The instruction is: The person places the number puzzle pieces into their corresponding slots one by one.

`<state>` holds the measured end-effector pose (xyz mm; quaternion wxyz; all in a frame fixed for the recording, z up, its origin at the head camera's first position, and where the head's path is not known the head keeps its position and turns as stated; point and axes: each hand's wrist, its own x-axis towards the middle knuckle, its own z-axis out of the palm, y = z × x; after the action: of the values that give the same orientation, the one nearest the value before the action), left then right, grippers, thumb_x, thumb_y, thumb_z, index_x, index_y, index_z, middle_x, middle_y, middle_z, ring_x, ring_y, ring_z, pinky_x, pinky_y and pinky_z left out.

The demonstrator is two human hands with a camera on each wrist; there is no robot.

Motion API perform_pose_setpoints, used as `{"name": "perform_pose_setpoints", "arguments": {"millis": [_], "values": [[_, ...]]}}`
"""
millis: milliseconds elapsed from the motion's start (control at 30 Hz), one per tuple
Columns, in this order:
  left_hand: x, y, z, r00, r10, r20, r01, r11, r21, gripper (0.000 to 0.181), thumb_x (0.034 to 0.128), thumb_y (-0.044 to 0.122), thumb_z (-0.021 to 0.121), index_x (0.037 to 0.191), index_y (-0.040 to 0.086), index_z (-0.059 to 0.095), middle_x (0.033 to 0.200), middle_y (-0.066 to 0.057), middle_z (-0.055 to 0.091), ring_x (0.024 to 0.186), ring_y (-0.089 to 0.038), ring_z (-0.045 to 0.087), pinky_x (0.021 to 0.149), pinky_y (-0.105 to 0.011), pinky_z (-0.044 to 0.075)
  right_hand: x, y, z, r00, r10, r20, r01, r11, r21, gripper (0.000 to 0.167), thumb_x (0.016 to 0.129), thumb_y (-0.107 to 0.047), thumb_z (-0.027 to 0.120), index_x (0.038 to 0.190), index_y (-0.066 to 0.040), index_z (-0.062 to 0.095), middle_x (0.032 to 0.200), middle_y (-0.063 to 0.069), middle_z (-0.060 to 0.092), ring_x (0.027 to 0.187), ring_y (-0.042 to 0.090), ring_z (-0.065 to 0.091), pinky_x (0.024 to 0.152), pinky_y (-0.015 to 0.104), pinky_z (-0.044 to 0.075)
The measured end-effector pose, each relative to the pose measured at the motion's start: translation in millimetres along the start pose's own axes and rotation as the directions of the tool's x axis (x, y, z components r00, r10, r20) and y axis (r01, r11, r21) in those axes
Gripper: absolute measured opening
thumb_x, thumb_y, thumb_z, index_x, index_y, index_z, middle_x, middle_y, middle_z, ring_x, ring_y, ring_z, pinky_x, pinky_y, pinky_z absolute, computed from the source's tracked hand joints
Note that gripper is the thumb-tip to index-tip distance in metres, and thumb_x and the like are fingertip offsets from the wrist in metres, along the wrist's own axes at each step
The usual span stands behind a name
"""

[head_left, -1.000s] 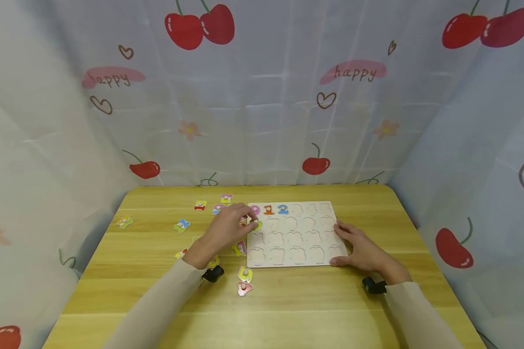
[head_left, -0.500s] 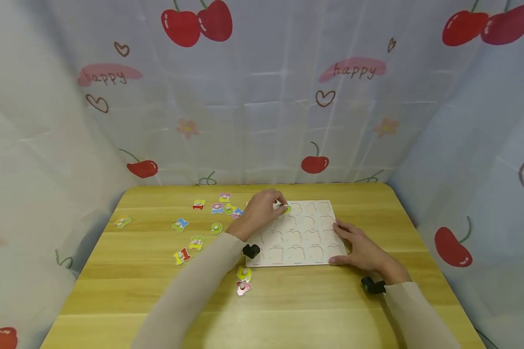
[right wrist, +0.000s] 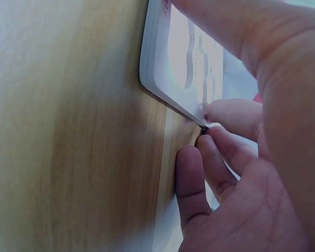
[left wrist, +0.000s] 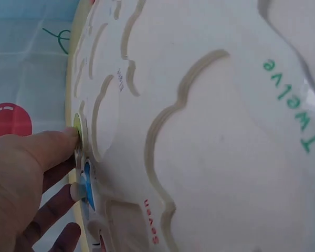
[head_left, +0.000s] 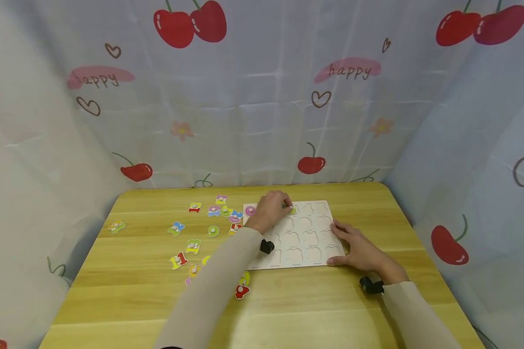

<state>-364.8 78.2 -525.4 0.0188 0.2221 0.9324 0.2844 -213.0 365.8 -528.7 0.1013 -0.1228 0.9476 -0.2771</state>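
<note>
“Pinching something?”

“Yes, a green piece [head_left: 293, 210], between thumb and finger of my left hand [head_left: 270, 209]. It's in the top row of the board [head_left: 262, 263], beside a blue piece [left wrist: 88, 184]; I can't tell whether it sits flush in its recess.”

“What does that wrist add?”

“It shows the blue piece's pale knob, a fingertip just beside it; from my head, my hand covers both. The recess floors by ‘Seven’ and ‘Twelve’ show too.”

“And your right hand [head_left: 361, 249]?”

“Spread wide against the right edge, thumb at the near corner. Only that wrist view shows some fingertips reaching past the edge, above the wood.”

“Room around the board?”

“The table [head_left: 310, 310] runs on toward me from the near edge, and rightward beyond my hand. Leftward, loose number pieces [head_left: 193, 246] take up space. A pink zero [head_left: 250, 211] fills the top-left recess; behind the table hangs a curtain [head_left: 244, 116].”
</note>
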Motion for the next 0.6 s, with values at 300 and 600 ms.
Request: {"name": "perform_pose_setpoints", "arguments": {"millis": [300,600], "values": [[5.0,2.7,11.1,0.998,-0.006,-0.057,0.012,0.995,0.094,0.010,0.1075,0.031,0.088,0.106,0.022,0.092,0.111,0.005,0.087,0.114,-0.020,0.078,0.106,-0.045,0.062,2.3,-3.6,-0.2,1.000,0.013,0.017,-0.013,1.000,0.003,0.116,0.091,-0.048,0.100,0.177,0.002,0.041,0.188,0.029,0.032,0.167,0.062,0.036,0.134,0.082,0.035],[3.8,6.1,13.7,0.994,-0.023,-0.102,0.031,0.996,0.080,0.009,0.1055,0.033,0.090,0.106,0.025,0.094,0.108,0.008,0.089,0.119,-0.023,0.077,0.110,-0.048,0.059,2.2,-1.6,-0.3,1.000,-0.017,0.002,0.017,1.000,-0.012,0.116,0.091,-0.047,0.101,0.175,0.006,0.042,0.187,0.032,0.033,0.166,0.064,0.037,0.133,0.082,0.035]]}}
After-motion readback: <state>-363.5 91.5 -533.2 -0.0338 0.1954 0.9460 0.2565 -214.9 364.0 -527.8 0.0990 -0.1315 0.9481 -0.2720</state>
